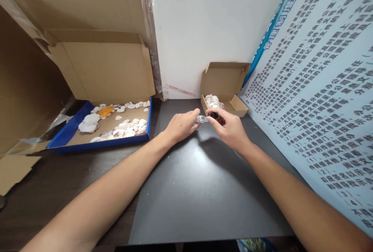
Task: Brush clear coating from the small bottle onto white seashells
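Note:
My left hand (183, 125) is closed on a small clear, silvery thing (201, 119) whose kind I cannot make out. Its near end points toward my right hand (229, 127), which pinches a small dark, round-ended object (213, 115) between thumb and fingers. The two held items meet or almost meet; whether they touch I cannot tell. Both hands are just above the dark grey mat (192, 201). Right behind them stands a small open cardboard box (240, 106) with white shells (212, 100) in its left part, partly covered by my right hand.
A larger blue-edged cardboard box (101, 142) stands open on the left, holding several white shells (129, 129), a big white scallop shell (89, 123) and an orange shell (105, 111). A white wall (186, 30) rises behind; a printed poster (314, 88) borders the right side.

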A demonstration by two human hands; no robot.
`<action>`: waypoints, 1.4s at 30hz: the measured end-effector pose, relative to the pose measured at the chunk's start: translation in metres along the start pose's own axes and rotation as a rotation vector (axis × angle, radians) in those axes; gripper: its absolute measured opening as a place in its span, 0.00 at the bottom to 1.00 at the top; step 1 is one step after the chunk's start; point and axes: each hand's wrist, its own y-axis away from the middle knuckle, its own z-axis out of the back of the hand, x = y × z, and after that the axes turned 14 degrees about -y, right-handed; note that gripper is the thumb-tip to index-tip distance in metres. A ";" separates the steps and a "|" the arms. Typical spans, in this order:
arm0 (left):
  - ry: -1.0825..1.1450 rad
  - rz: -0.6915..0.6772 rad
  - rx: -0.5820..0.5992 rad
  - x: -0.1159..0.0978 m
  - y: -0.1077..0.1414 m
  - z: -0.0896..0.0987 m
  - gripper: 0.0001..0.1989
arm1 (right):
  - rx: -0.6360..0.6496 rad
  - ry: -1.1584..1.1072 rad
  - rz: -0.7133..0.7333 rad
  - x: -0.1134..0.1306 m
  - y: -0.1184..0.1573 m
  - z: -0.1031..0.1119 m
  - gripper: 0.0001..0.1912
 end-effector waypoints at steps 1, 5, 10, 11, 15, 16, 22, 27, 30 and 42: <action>0.001 0.003 0.001 0.000 0.000 0.000 0.08 | -0.012 0.008 0.000 0.001 0.000 0.001 0.12; 0.002 0.012 0.003 0.002 0.000 0.000 0.08 | -0.036 0.029 0.018 0.004 -0.001 0.003 0.12; 0.000 0.016 0.001 0.003 0.001 -0.001 0.08 | -0.045 0.018 0.016 0.007 -0.001 0.003 0.10; -0.001 0.019 0.000 0.003 0.001 -0.001 0.08 | -0.053 0.012 0.014 0.007 -0.001 0.003 0.09; -0.009 0.043 0.001 0.004 0.001 -0.002 0.09 | -0.091 -0.025 0.004 0.007 -0.001 0.003 0.08; -0.012 0.049 0.001 0.004 0.000 -0.002 0.09 | -0.097 -0.035 -0.001 0.007 -0.001 0.003 0.07; -0.024 0.051 -0.005 0.003 0.000 -0.001 0.09 | -0.150 -0.057 -0.014 0.003 -0.002 0.002 0.07; -0.026 0.043 0.001 0.001 0.001 0.000 0.09 | -0.254 -0.056 -0.036 -0.001 -0.001 0.000 0.09; -0.024 0.044 0.005 0.002 0.001 0.000 0.09 | -0.276 -0.067 -0.038 0.000 -0.001 0.001 0.10; -0.003 0.102 0.016 0.005 0.000 -0.001 0.10 | -0.251 -0.086 -0.028 0.002 -0.002 0.001 0.08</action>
